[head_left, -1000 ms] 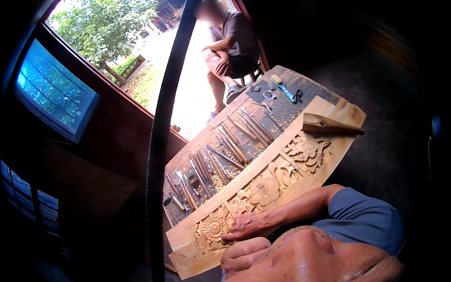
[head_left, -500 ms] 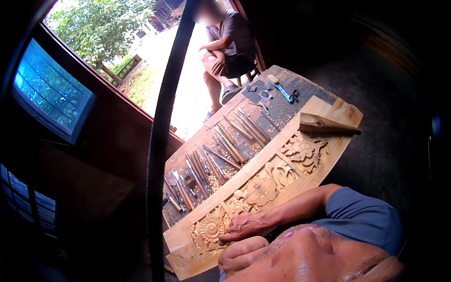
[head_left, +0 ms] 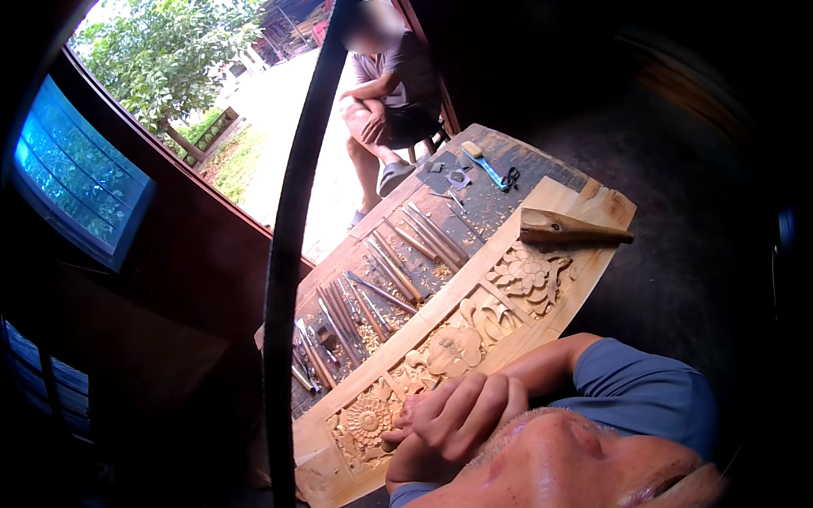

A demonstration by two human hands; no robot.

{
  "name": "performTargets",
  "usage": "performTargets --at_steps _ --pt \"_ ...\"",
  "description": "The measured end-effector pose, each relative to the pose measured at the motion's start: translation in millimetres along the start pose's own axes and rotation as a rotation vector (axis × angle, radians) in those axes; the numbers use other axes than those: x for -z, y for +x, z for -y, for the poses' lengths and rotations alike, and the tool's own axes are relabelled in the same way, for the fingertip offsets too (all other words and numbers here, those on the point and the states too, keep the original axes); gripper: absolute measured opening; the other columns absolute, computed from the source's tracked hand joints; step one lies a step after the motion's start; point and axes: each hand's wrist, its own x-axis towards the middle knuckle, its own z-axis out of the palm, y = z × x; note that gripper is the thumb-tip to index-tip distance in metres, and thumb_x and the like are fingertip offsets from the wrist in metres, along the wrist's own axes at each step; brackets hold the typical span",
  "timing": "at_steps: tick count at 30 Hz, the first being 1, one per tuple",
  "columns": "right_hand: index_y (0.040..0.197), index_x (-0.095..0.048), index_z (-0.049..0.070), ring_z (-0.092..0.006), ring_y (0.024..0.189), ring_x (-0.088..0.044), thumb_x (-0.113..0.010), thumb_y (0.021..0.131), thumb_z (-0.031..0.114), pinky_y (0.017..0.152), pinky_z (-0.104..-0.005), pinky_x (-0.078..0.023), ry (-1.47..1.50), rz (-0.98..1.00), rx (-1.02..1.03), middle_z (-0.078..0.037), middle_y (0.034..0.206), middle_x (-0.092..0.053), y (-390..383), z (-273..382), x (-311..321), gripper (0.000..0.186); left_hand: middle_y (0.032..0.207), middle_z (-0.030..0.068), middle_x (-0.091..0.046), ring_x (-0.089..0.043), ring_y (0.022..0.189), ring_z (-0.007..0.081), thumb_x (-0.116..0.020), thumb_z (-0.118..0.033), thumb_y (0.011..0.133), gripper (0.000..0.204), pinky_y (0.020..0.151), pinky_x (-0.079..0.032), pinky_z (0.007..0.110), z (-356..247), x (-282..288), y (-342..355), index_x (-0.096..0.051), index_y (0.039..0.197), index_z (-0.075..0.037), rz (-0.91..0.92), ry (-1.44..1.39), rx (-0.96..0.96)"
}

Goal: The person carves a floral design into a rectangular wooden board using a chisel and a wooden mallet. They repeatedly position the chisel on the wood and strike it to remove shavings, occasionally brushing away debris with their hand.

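Note:
A long pale wooden panel (head_left: 584,281) lies slantwise across the workbench, with flowers and leaves carved in relief. My right hand (head_left: 410,416) rests low on it beside a round many-petalled flower (head_left: 369,421), closed and mostly hidden behind my other hand. The thin dark shaft of a carving chisel showed above that right hand a moment ago; now it is barely visible. My left hand (head_left: 474,411) is raised in front of it, close under my chin, fingers curled together with knuckles up. Whatever those fingers hold cannot be seen. A broader, smoother flower (head_left: 456,349) sits just beyond both hands.
Several chisels (head_left: 398,271) lie in rows among wood shavings on the dark workbench (head_left: 550,163). A wooden club (head_left: 572,229) rests on the panel's far end. Behind it lies a blue-handled brush (head_left: 489,168). Beyond the bench a person (head_left: 398,89) sits by the doorway.
My left hand has risen from beside the panel's near edge and now covers much of my right hand and wrist. The whole view has shifted slightly, so the bench appears farther left.

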Motion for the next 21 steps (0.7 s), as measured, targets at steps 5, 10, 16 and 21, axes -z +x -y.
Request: performTargets --at_steps 5,10,16,21 --pt "0.129 -0.063 0.0 -0.0362 0.082 -0.071 -0.064 0.1 0.023 0.067 -0.0488 -0.057 -0.06 0.089 -0.284 -0.018 0.091 -0.067 -56.9 -30.9 -3.4 0.037 0.079 0.005 -0.066 -0.069 0.07 0.0198 -0.071 -0.039 0.106 0.036 0.057 -0.051 0.031 -7.6 -7.4 24.7 -0.065 0.091 -0.006 0.047 -0.029 0.0" --pt "0.129 -0.062 0.0 -0.0359 0.081 -0.071 -0.063 0.1 0.022 0.066 -0.0486 -0.057 -0.038 0.088 -0.308 -0.018 0.089 -0.067 -59.3 -37.6 -15.7 0.037 0.078 0.0072 -0.065 -0.066 0.067 0.0165 -0.067 -0.035 0.109 0.039 0.06 -0.05 0.026 -5.3 -7.9 22.7 -0.066 0.086 -0.003 0.027 -0.018 -0.05" --pt "0.13 -0.062 0.0 -0.0356 0.079 -0.071 -0.063 0.1 0.022 0.065 -0.0483 -0.056 -0.005 0.075 -0.32 -0.017 0.087 -0.066 -63.0 -37.1 -23.7 0.037 0.077 0.0063 -0.065 -0.066 0.066 0.0152 -0.067 -0.034 0.109 0.04 0.059 -0.05 0.025 -5.1 -15.3 21.9 -0.065 0.083 -0.003 -0.025 0.01 -0.079" --pt "0.13 -0.061 0.0 -0.0354 0.077 -0.071 -0.062 0.1 0.021 0.064 -0.0482 -0.056 0.067 0.0 -0.292 -0.017 0.085 -0.066 -65.6 -23.7 -25.4 0.037 0.077 0.006 -0.065 -0.066 0.066 0.015 -0.071 -0.035 0.107 0.04 0.06 -0.05 0.026 -13.1 -17.4 25.9 -0.066 0.082 -0.003 -0.023 -0.013 -0.055"
